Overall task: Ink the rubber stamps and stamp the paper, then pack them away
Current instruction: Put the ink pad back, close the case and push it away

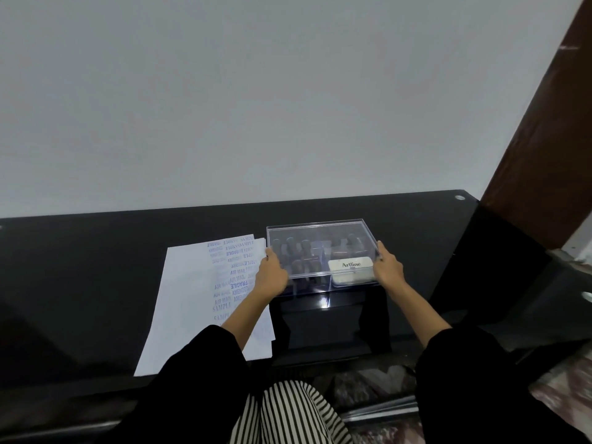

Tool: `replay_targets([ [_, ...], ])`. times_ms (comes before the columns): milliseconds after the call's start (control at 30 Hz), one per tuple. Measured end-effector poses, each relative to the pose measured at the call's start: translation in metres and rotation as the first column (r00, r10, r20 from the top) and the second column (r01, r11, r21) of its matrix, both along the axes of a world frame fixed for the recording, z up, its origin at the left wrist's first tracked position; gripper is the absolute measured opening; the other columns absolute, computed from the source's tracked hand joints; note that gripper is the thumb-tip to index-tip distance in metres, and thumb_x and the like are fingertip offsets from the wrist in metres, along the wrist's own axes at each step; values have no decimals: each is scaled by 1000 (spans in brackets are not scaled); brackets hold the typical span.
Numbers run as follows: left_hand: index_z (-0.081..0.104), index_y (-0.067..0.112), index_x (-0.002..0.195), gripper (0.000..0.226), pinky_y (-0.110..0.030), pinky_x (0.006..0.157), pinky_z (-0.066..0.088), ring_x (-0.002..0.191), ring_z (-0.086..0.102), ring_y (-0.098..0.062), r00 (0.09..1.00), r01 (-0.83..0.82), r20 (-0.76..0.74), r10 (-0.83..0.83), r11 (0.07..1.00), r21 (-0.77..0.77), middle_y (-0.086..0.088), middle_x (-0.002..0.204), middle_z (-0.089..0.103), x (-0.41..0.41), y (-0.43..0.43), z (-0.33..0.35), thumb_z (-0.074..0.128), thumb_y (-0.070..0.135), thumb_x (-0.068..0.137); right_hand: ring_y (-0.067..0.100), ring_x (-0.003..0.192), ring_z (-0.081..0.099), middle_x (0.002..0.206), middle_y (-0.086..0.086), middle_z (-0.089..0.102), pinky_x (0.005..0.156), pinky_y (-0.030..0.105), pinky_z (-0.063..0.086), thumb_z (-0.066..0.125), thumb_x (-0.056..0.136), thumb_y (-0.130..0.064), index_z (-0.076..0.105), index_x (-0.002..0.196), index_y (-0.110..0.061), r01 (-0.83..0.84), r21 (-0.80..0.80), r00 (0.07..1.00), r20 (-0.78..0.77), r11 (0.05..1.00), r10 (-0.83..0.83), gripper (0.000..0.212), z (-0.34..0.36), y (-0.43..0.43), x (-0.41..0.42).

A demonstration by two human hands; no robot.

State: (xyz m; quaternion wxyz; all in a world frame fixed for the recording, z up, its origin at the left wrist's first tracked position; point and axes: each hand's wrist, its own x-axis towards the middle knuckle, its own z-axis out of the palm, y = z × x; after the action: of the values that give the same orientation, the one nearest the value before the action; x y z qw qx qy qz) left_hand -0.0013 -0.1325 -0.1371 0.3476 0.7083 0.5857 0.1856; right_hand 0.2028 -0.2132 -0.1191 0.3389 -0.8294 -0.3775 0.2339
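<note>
A clear plastic box (320, 230) with its lid on sits on the black glass table (96, 267). Inside it stand several dark rubber stamps (296, 248), and a white Artline ink pad (351, 267) lies in the near right compartment. My left hand (270, 274) grips the box's left side and my right hand (387, 267) grips its right side. To the left lie white sheets of paper (185, 299) covered with blue stamped words such as SAMPLE, AIR MAIL and FRAGILE.
A plain grey wall rises behind the table. A dark wooden post (538, 139) stands at the right. The table's near edge runs just above my striped lap (288, 415). A lower glass surface extends to the right.
</note>
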Motion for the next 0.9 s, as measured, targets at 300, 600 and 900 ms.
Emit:
replay_targets([
  [300,-1,2,148,65,-33,74,44,92,53,-26,999,-19,-30,19,1000,7,-24,126,50,12,61,4,34,0,94,35,123,46,141,18,42,94,33,40,26,101,-9,14,151,-20,-19,-5,1000,-9,1000,19,52,1,66,10],
  [600,0,0,148,66,-37,97,38,127,41,-36,994,-47,-100,53,997,55,-23,146,29,31,130,6,36,0,93,35,126,43,146,16,38,97,33,39,27,99,-6,14,151,-19,-27,3,1000,-8,1000,27,54,-3,143,29],
  [900,1,5,149,66,-40,94,41,122,46,-38,995,-55,-76,60,996,69,-22,144,35,38,186,-2,36,3,94,36,126,42,146,16,36,94,35,42,24,98,-5,14,150,-23,-15,17,1000,-5,1000,15,56,-12,195,42],
])
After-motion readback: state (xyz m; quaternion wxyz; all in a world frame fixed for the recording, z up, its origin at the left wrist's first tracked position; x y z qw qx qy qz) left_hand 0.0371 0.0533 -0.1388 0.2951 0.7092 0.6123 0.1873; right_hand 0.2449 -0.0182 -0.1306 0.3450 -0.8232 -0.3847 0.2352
